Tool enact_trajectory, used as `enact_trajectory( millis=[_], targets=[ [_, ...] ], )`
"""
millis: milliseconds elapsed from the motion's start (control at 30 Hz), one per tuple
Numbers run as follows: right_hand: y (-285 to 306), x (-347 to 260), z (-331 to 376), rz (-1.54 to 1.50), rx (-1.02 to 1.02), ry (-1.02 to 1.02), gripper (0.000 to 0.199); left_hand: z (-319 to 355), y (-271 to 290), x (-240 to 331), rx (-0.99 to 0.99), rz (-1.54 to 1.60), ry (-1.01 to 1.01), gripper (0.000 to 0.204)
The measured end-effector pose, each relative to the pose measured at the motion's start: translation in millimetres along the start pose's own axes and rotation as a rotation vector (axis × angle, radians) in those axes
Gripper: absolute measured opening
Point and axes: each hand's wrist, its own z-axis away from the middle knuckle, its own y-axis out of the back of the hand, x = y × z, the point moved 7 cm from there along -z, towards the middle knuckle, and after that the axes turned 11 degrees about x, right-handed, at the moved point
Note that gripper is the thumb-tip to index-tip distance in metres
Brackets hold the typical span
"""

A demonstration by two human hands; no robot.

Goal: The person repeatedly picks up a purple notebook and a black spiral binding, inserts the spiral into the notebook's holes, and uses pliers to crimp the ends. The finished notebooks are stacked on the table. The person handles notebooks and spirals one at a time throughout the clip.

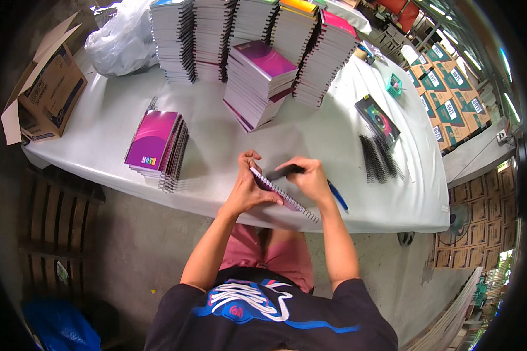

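My left hand (pixel 246 188) grips a spiral-bound notebook (pixel 267 182) near the table's front edge, thumb on one side and fingers on the other. The notebook is tilted up with its spine toward me, and a length of wire coil (pixel 306 214) sticks out past its lower right end. My right hand (pixel 312 180) is closed round a dark handheld thing (pixel 288 171), held beside the notebook's spine. Motion smears that thing, so its kind cannot be made out. Beside my right wrist lies a slim blue pen-like object (pixel 338 195).
Purple notebooks (pixel 152 140) with coils are stacked at left. Unbound purple books (pixel 257 82) stand centre, before tall spiral-bound stacks (pixel 316 67). Loose black coils (pixel 376 158) and a dark notebook cover (pixel 377 120) lie right. An open carton (pixel 52 88) and plastic bag (pixel 120 44) stand far left.
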Motion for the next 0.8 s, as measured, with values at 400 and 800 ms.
enact_trajectory(
  millis=[400, 800],
  targets=[
    [-4, 7, -2, 0.135, 0.054, -0.057, 0.022, 5, -2, -4, -0.009, 0.013, -0.043, 0.095],
    [62, 44, 96, 1.113, 0.22, -0.395, 0.067, 13, 20, 8, 0.418, 0.196, 0.103, 0.049]
  ],
)
